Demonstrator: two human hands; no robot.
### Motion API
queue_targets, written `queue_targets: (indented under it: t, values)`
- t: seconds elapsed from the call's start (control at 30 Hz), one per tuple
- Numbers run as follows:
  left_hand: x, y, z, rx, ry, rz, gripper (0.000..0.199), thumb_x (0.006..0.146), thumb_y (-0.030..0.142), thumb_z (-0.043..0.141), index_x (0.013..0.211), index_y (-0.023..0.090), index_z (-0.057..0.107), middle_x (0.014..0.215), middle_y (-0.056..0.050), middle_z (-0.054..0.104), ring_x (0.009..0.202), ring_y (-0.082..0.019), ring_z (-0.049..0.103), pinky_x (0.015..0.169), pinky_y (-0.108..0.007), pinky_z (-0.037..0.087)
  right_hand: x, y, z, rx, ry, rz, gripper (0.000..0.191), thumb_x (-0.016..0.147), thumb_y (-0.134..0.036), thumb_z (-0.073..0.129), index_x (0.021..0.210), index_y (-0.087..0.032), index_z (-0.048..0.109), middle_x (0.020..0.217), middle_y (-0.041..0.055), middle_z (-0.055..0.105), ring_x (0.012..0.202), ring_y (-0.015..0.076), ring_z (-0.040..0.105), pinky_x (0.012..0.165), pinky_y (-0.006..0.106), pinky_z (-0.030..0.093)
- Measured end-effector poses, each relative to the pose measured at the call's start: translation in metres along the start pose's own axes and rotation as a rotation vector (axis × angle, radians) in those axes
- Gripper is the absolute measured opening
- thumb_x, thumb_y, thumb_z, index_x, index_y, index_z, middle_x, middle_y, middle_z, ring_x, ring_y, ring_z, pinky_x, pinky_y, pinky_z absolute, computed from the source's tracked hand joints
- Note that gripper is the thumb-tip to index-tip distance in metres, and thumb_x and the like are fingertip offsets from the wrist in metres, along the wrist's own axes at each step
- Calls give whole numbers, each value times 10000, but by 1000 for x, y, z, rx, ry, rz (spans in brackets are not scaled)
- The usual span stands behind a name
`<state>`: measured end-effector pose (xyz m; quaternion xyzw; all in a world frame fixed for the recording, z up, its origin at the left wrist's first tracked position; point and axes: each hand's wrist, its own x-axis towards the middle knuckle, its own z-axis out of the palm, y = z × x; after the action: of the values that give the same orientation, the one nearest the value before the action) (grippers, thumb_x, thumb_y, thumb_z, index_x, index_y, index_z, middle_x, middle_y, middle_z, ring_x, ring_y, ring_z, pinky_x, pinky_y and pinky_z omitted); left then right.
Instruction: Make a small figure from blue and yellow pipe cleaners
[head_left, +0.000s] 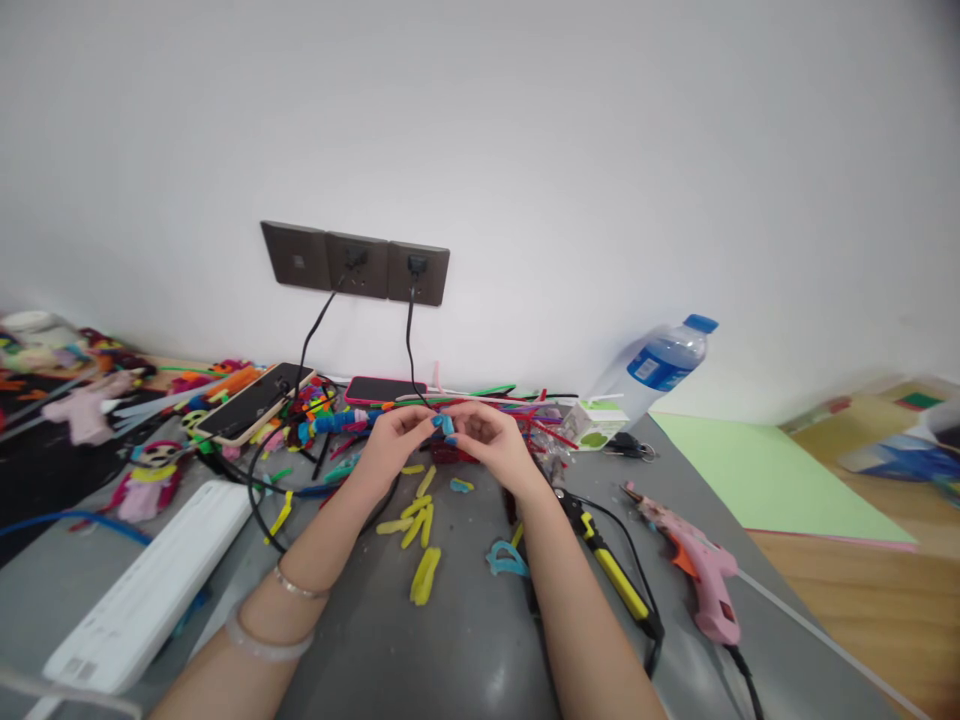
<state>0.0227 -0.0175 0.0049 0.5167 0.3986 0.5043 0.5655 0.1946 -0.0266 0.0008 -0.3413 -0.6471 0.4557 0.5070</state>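
Note:
Above the middle of the grey table, my left hand (397, 437) and my right hand (491, 440) meet at the fingertips. Between them they pinch a small light-blue piece (448, 425), which looks like bent pipe cleaner; the fingers hide part of it. Just below lie several folded yellow pipe-cleaner pieces (417, 520). A small blue-and-yellow piece (462, 485) rests under my right hand, and a light-blue loop (506, 558) lies beside my right forearm.
A white power strip (154, 580) lies left, near a phone (255, 403) and pipe-cleaner dolls (150, 478). On the right are yellow-handled pliers (611, 570), a pink glue gun (697, 565), a tilted water bottle (667, 365) and green paper (772, 480). Black cords hang from wall sockets (356, 265).

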Motion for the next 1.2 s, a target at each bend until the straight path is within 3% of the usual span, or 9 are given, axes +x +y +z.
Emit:
queue_targets:
  t: [0.57, 0.93, 1.2]
  values:
    - [3, -10, -7, 93, -38, 95, 226, 699, 364, 743, 772, 152, 718, 625, 0, 632, 570, -118, 507, 562, -241, 396, 0, 2, -1, -119, 5, -2, 236, 776, -275, 715, 996, -191, 727, 691, -18, 522, 560, 107, 397, 523, 251, 316]
    - [3, -6, -4, 84, 10, 72, 260, 650, 390, 764, 735, 156, 689, 610, 10, 620, 538, -106, 484, 517, -227, 377, 1, 3, -1, -159, 60, -23, 230, 775, -241, 689, 998, -191, 714, 701, -10, 524, 572, 115, 406, 537, 257, 324]
    - [2, -6, -4, 67, -5, 43, 269, 647, 394, 778, 743, 151, 716, 612, -5, 629, 577, -129, 523, 544, -241, 390, 1, -1, 0, -181, 27, -9, 230, 777, -288, 706, 987, -195, 724, 690, -8, 531, 563, 118, 397, 524, 255, 328]
